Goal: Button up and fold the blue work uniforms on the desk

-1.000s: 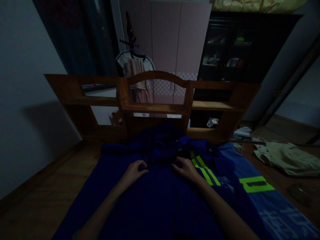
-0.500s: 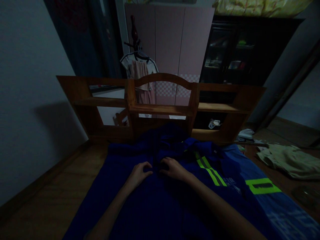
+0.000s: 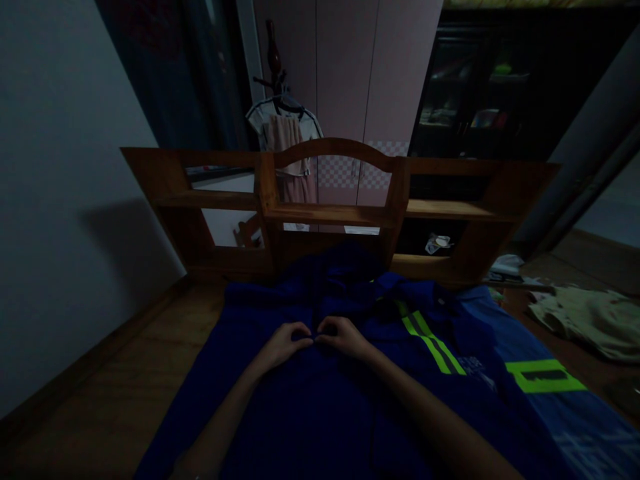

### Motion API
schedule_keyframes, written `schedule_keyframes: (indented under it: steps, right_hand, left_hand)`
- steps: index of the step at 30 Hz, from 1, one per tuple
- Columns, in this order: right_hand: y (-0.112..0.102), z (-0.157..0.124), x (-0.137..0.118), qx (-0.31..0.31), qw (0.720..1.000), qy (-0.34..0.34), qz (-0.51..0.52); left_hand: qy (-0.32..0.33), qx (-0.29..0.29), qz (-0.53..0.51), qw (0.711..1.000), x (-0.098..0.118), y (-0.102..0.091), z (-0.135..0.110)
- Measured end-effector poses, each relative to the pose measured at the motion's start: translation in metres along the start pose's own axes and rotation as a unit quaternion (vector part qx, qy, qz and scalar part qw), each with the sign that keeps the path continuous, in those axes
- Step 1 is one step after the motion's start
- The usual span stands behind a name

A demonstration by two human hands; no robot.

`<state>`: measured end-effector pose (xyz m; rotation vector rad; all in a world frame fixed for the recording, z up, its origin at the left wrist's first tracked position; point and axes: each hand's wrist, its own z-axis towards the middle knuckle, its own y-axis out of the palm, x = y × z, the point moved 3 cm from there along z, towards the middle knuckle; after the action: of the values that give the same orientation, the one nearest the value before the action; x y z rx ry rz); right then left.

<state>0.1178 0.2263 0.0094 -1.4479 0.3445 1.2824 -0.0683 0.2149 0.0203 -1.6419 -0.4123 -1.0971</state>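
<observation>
Now both hands, left hand and right hand, pinch the dark blue fabric jacket at its centre; fingers clenched on cloth; best kept level, edges matched, below the wooden shelf unit.

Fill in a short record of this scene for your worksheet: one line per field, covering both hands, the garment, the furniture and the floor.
left hand: on the blue jacket, fingers pinched at its middle
right hand: beside the left, fingertips meeting it
blue jacket: spread flat, yellow-green stripes on the right
wooden shelf: lying behind the jacket
floor: wood, with a pale garment at far right
light: dim
</observation>
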Motion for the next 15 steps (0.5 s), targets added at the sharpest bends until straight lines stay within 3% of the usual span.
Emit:
schedule_keyframes:
  steps: [7,11,15]
  right_hand:
    - [-0.001,-0.002,0.006,0.002,0.999,0.011,0.041]
    - [-0.001,-0.003,0.008,-0.004,0.999,0.023,0.049]
    - [-0.002,-0.004,0.007,0.001,0.999,0.019,0.044]
  left_hand:
    - [0.006,0.035,0.066,0.997,0.016,0.000,-0.001]
    - [0.003,0.065,0.078,0.995,0.015,0.001,0.001]
    - [0.003,0.053,0.062,0.997,0.013,0.002,0.001]
